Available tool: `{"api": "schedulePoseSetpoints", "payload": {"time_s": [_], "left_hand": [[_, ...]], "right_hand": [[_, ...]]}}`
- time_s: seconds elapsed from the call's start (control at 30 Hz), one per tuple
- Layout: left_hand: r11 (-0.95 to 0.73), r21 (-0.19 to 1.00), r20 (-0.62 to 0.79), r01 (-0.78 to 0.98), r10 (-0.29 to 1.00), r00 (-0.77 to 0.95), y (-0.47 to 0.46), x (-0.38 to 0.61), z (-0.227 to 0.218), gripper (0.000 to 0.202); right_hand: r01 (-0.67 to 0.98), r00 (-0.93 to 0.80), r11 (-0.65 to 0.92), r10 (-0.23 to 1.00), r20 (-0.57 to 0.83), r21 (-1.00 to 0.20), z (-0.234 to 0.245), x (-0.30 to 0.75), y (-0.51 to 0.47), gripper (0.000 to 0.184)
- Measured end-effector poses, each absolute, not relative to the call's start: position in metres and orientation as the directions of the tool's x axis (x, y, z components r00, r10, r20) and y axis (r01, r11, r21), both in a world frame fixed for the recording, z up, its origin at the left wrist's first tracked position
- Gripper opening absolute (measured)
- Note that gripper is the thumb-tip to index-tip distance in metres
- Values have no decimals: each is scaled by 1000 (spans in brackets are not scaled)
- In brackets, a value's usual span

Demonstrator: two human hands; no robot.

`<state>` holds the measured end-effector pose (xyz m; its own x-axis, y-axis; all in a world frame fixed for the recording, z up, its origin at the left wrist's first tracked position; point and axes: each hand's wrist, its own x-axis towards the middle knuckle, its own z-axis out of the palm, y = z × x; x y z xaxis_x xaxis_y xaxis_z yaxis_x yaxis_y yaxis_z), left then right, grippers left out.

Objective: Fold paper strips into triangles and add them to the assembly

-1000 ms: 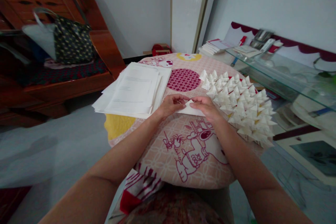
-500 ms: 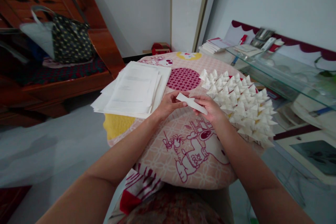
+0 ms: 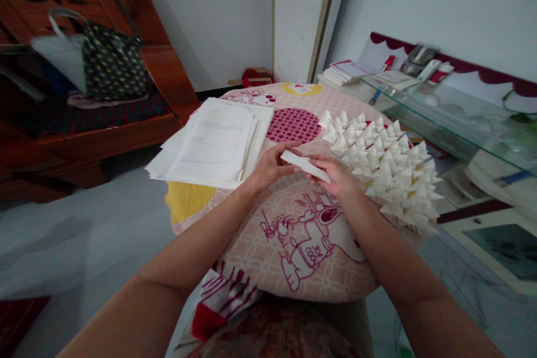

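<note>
A narrow folded strip of white paper is held up between my two hands, above the middle of the cloth-covered round table. My left hand pinches its left end between thumb and fingers. At the other end, my right hand is closed around the strip from beneath, its fingertips partly hidden behind the paper. Rows of pointed folded paper pieces stand to the right of my right hand. Left of my left hand lies a stack of printed paper sheets.
A glass shelf juts out beside the table's right edge, near the folded pieces. Behind it are a pile of papers and a metal container. A wooden bench with a dotted bag stands at the left.
The hands and the paper strip have shifted very slightly; my left fingers are a little more spread at the strip's left end. Everything else stays put.
</note>
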<state>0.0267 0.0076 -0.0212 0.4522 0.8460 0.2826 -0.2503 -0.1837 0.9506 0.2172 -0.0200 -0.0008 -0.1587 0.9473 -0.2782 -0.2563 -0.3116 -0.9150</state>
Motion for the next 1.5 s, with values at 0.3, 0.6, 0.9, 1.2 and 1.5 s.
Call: {"api": "schedulePoseSetpoints", "payload": {"time_s": [0.3, 0.6, 0.9, 1.2, 1.5], "left_hand": [[-157, 935, 291, -318, 852, 435, 9, 26, -22, 83], [-9, 942, 125, -335, 936, 329, 7, 29, -22, 79], [-144, 989, 150, -42, 965, 214, 10, 30, -27, 62], [-433, 790, 402, 434, 900, 167, 2, 29, -20, 31], [-527, 645, 507, 553, 837, 206, -5, 37, -14, 7]], "right_hand": [[-287, -180, -271, 957, -226, -919, -8, 219, -17, 15], [-198, -95, -101, 992, -83, -975, -20, 212, -16, 20], [295, 5, 230, 970, 243, -927, -28, 210, -14, 49], [778, -194, 400, 886, 421, -484, -23, 188, -28, 47], [927, -90, 198, 942, 323, -319, -11, 175, -36, 33]]}}
